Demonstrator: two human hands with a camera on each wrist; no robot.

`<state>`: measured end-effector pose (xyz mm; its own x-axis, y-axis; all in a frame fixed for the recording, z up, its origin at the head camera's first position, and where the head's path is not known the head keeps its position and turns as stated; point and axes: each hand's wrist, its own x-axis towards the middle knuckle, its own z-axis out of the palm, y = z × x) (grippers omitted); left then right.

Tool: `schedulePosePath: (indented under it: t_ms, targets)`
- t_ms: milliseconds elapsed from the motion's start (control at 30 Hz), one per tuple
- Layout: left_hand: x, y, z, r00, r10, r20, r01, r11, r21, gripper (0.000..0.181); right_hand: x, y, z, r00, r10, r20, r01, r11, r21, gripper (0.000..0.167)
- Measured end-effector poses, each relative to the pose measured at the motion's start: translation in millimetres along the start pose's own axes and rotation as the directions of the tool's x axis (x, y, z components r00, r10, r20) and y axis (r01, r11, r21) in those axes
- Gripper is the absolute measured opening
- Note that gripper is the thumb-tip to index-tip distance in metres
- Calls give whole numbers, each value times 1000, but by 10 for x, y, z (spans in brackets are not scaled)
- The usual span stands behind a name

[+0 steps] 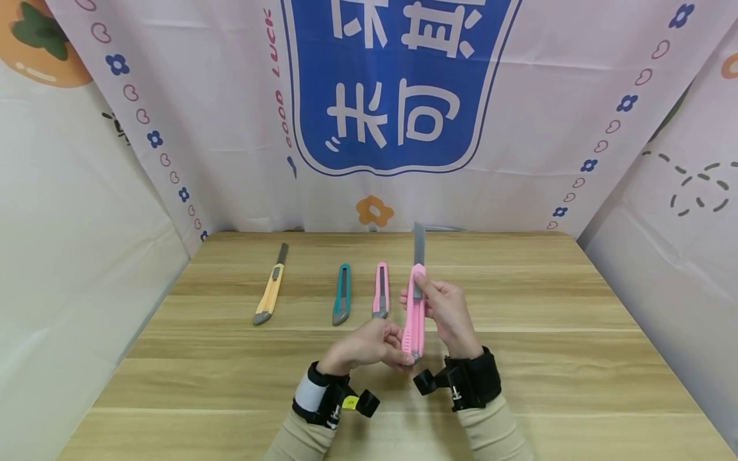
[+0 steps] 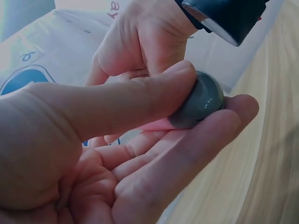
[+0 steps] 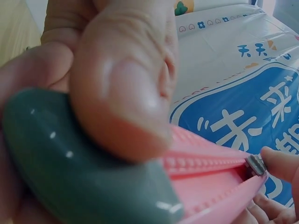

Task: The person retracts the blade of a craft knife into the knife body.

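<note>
Both hands hold a pink utility knife [image 1: 413, 330], upright in the head view with its long grey blade [image 1: 419, 244] extended away from the person. My left hand [image 1: 369, 344] pinches the grey end cap [image 2: 203, 102] between thumb and fingers. Higher up, the right hand [image 1: 452, 315] grips the body near the blade end. Its thumb [image 3: 282, 163] rests on the grey slider [image 3: 255, 165]. Just left of the held knife lies a smaller pink utility knife [image 1: 380, 291], its lower end close to the left hand.
A teal utility knife [image 1: 342, 294] lies left of the small pink one. Farther left is a yellow utility knife [image 1: 268, 298] with its blade out. The wooden table [image 1: 565, 358] ends at a printed cloth [image 1: 242, 160] hanging behind it.
</note>
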<state>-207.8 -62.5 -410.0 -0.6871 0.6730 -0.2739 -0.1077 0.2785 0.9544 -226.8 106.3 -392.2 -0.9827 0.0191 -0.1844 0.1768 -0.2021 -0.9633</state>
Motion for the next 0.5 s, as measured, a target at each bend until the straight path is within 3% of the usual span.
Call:
schedulePosePath:
  t_ms: [233, 500]
  targets:
    - [-2, -4, -9, 1000, 11, 11, -11, 1000, 7, 19, 1, 5, 4, 1000, -9, -2, 9, 1000, -12, 30]
    - [-3, 6, 11, 1000, -22, 4, 22, 1000, 10, 18, 8, 6, -2, 999, -46, 20, 46, 999, -22, 29]
